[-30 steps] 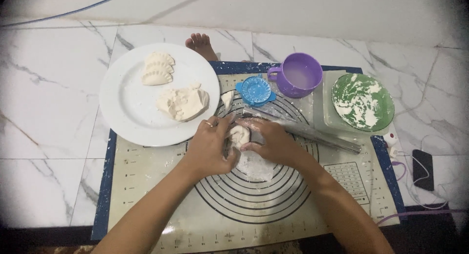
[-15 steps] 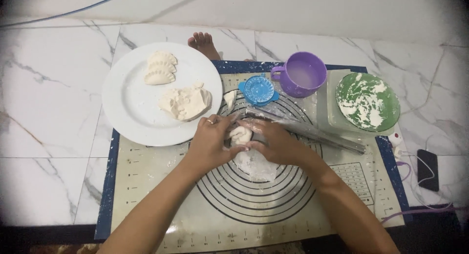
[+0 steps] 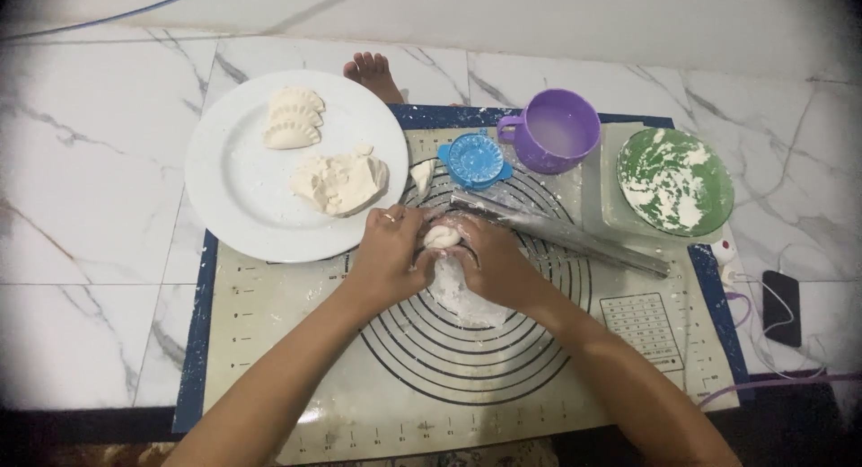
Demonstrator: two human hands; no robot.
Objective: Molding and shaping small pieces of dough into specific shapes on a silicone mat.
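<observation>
1. Centre of the frame: my left hand (image 3: 388, 251) and right hand (image 3: 489, 262) are cupped together, both closed around a small piece of dough (image 3: 442, 237), which shows pale between the fingertips.
2. The dough sits just above a floured patch of the ringed pastry mat (image 3: 269, 359), which lies on the marble floor.
3. I judge it soft, light and a little tacky; it would dent or tear under a hard pinch, so I'd hold it by the edges with the fingertips.
4. Upper left: a white plate (image 3: 233, 198) with folded dumplings (image 3: 292, 118) and a dough lump (image 3: 339, 184).
5. Above the hands: a blue dumpling press (image 3: 473, 160), purple cup (image 3: 557, 130), green bowl (image 3: 675, 181); a rolling pin (image 3: 561, 235) lies just right.
</observation>
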